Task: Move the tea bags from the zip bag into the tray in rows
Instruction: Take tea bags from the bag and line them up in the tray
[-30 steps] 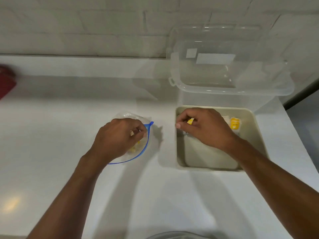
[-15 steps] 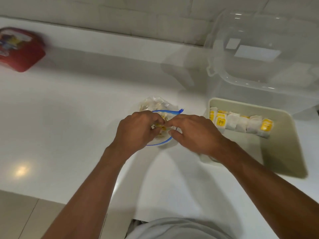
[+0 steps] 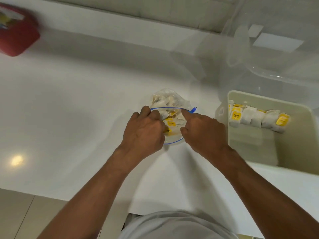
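Observation:
A clear zip bag (image 3: 170, 98) with a blue zip rim stands open on the white counter, holding several white tea bags with yellow tags (image 3: 170, 123). My left hand (image 3: 145, 131) grips the bag's left rim, fingers curled over the edge. At the bag's mouth from the right, my right hand (image 3: 202, 133) reaches in with its index finger stretched over the tea bags; whether it pinches one is hidden. The beige tray (image 3: 293, 152) sits to the right with one row of tea bags (image 3: 257, 117) along its far side.
A large clear plastic tub (image 3: 276, 49) stands behind the tray against the tiled wall. A red packet (image 3: 17, 33) lies at the far left of the counter. The counter's front edge runs just before my body.
My right hand left the tray, where it set a tea bag into the row, and came over to the zip bag's mouth. My left hand stayed on the bag. The view swung left and down.

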